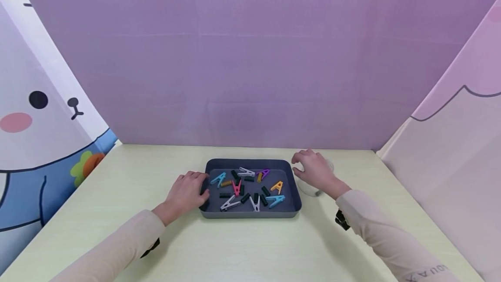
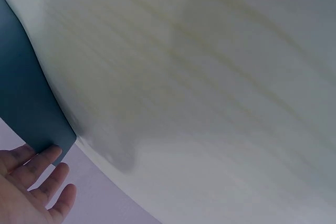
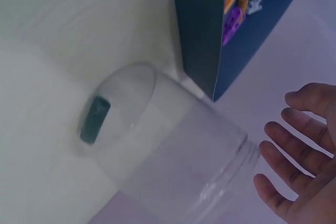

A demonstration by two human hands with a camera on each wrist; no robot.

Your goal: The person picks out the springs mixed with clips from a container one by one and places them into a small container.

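A dark grey tray (image 1: 250, 215) holds small plastic spring clips (image 1: 275, 200) in blue, white, red, purple and orange, among short dark green and brown cylinders (image 1: 245, 198). My left hand (image 1: 187, 193) rests at the tray's left edge, fingers loosely bent. In the left wrist view, some fingertips (image 2: 52, 153) touch the tray's corner. To the tray's right stands a clear jar (image 3: 178, 145) with one dark green cylinder (image 3: 95, 120) at its bottom. Over the jar's mouth my right hand (image 1: 315, 171) hovers with fingers apart, nothing between them.
The pale wooden table (image 1: 250, 247) reaches back to a purple cloth wall (image 1: 250, 77). Printed cartoon panels flank it, one at the left (image 1: 43, 142) and one at the right (image 1: 450, 151).
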